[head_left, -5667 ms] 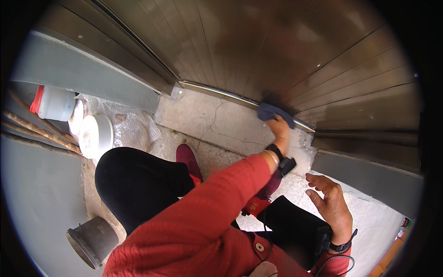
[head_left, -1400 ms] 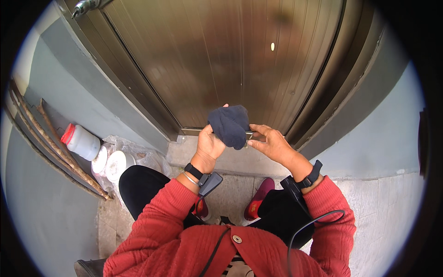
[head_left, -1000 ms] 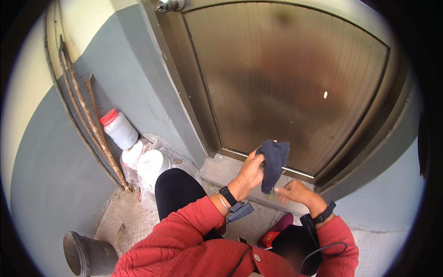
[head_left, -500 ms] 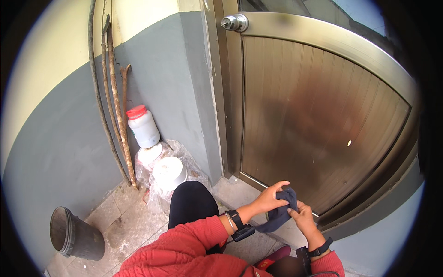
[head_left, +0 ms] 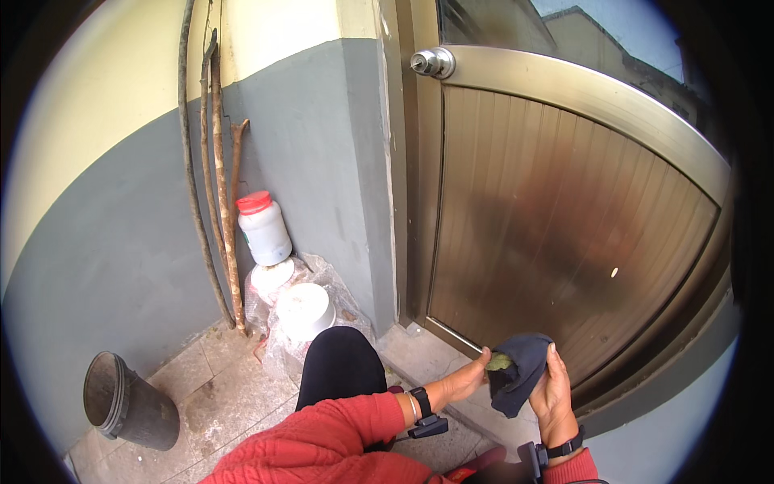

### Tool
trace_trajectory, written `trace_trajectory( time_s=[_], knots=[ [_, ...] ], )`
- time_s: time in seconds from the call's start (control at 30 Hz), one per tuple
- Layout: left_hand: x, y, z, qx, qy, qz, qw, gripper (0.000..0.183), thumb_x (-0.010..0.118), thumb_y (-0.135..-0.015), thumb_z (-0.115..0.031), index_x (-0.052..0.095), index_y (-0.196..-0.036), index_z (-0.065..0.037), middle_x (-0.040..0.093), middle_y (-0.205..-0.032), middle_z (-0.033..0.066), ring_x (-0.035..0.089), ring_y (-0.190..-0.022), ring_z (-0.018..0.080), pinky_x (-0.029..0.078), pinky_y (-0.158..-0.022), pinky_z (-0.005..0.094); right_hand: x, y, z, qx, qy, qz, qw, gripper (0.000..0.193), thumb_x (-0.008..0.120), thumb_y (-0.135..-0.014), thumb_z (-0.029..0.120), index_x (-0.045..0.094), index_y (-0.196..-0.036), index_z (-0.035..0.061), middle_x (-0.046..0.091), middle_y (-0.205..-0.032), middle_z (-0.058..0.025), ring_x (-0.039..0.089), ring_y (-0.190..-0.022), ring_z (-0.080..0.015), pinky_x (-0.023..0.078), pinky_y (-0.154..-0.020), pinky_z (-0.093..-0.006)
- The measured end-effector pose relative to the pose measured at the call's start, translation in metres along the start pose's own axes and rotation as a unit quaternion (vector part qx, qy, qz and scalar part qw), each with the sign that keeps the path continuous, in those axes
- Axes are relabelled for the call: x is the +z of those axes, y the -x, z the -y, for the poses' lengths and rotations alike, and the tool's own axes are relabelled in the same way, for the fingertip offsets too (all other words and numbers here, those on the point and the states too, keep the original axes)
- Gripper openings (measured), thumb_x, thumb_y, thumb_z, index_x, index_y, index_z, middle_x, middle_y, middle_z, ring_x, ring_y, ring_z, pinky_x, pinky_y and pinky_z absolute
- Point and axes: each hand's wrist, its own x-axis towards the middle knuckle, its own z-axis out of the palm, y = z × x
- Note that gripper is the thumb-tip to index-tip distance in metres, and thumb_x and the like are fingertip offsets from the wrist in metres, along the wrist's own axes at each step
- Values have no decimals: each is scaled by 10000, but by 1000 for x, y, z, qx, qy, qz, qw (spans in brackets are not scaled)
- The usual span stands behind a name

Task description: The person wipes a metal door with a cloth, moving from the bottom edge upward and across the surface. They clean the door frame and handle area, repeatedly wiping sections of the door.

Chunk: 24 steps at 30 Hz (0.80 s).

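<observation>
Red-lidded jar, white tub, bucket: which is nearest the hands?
The white tub, just past the knee; the jar and bucket are farther left.

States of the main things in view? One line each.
Dark blue cloth: bunched
Left hand: at the cloth's left edge
Right hand: holding the cloth's right side
Metal door: shut
Red-lidded jar: closed
Dark bucket: open, no lid
Wooden sticks: propped upright
Clear plastic wrap: crumpled

A building's doorstep: a metal door [head_left: 516,194] with a knob [head_left: 434,63]; left of the door, sticks [head_left: 217,129], a jar [head_left: 268,234], a bucket [head_left: 145,415].
</observation>
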Motion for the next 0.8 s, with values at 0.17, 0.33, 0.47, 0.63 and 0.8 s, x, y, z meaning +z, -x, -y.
trace_trajectory(
  time_s=[0.17, 0.33, 0.47, 0.63, 0.8],
  knots=[
    [36, 5, 4, 7, 121, 9, 993, 1009, 327, -950, -805, 156, -1665, -114, 284, -1693, 58, 287, -1550, 215, 305, -1240, 441, 12, -14, -4, -78, 5, -55, 995, 327, 602, -1068, 274, 659, -1248, 7, 692, -1260, -101, 648, -1159, -224, 482, -1065, -372],
    [40, 0, -4, 107, 19, -95, 990, 932, 721, -977, -451, 173, -1653, -116, 380, -1603, 56, 383, -1464, 184, 343, -1209, 387, 20, -26, -13, -64, 27, -27, 997, 354, 570, -1081, 276, 653, -1244, -27, 689, -1264, -109, 642, -1157, -221, 470, -1062, -359],
    [22, -3, -21, 159, -128, -187, 961, 640, 762, -970, -191, 409, -1496, -100, 598, -1287, 58, 606, -1089, 152, 545, -845, 318, 23, -37, -20, -79, 229, 4, 970, 332, 575, -1082, 293, 691, -1194, 3, 720, -1175, -90, 663, -1090, -185, 503, -988, -334],
    [-4, 0, -74, 272, -82, -227, 931, 435, 714, -1002, -175, 554, -1382, -39, 688, -1206, 67, 661, -1055, 128, 547, -957, 322, 26, -48, -13, -75, 345, -15, 936, 311, 609, -1065, 293, 709, -1156, 13, 736, -1106, -89, 690, -1017, -176, 532, -924, -328],
    [-21, -5, -205, 471, -294, -409, 724, 496, 652, -983, -67, 507, -1448, 30, 672, -1276, 118, 634, -1177, 221, 493, -1031, 354, 31, -50, -6, -46, 338, -41, 939, 301, 607, -1058, 265, 686, -1178, 0, 728, -1118, -106, 704, -1012, -184, 584, -857, -324]
  ],
)
